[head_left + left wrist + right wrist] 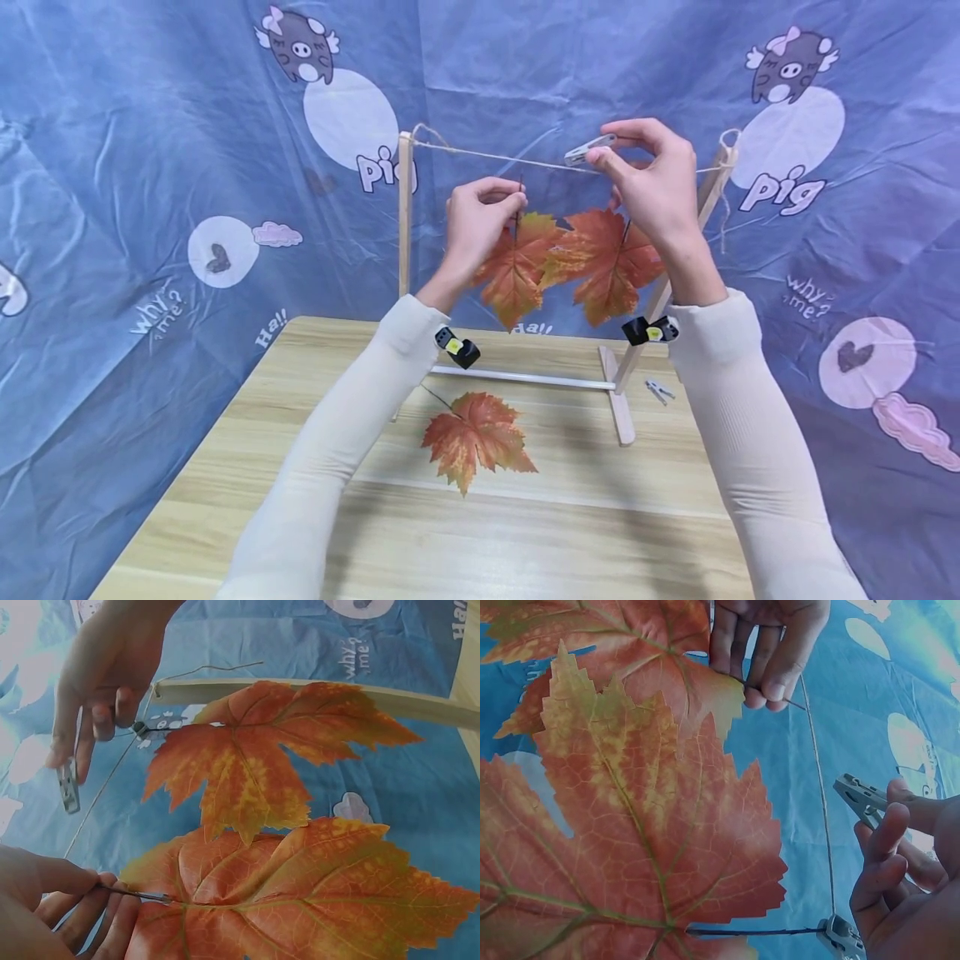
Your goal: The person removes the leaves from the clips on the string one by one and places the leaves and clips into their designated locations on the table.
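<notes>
My left hand (pixel 480 225) pinches the thin dark stem of an orange-red maple leaf (pixel 517 267), which hangs below the fingers. The stem's tip stands up close to the twine (pixel 510 158). In my right hand (pixel 656 183) is a pale grey clothespin (pixel 587 152), held between thumb and fingers just above the twine. Right beside it hangs another maple leaf (pixel 611 267), its stem clipped to the twine by a second clothespin (pixel 843 939), seen in the right wrist view. The two leaves overlap at their edges in the head view.
The twine spans two wooden posts (pixel 405 217) of a stand with a white crossbar (pixel 536 379). On the wooden table (pixel 247 467) lie a third maple leaf (pixel 476 437) and, beside the stand's right foot (pixel 618 408), more grey clothespins (pixel 660 391). A blue printed cloth (pixel 150 183) hangs behind.
</notes>
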### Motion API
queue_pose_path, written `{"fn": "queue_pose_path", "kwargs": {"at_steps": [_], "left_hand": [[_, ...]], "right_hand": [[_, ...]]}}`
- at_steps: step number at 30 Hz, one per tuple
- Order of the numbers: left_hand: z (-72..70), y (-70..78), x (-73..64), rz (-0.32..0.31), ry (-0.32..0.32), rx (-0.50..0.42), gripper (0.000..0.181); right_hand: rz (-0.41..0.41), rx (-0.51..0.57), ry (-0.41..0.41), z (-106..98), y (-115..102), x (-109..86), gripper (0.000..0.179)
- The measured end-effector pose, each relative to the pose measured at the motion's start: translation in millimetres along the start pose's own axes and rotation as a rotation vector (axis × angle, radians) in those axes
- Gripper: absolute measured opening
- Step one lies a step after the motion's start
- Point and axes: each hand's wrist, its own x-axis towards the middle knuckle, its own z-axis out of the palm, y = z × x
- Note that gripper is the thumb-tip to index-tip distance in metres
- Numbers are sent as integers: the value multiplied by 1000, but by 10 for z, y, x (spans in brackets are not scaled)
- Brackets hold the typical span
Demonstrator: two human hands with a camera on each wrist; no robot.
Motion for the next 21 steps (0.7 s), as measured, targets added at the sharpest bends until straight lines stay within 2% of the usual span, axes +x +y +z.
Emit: {"fn": "queue_pose_path", "kwargs": {"at_steps": [8, 21], "left_hand": [[-127, -2, -17, -3, -1, -27, 10], [-292, -117, -82, -23, 3, -40, 10]], "right_hand": [[6, 87, 5, -74, 34, -79, 32], [-23, 111, -18, -174, 156, -271, 36]]}}
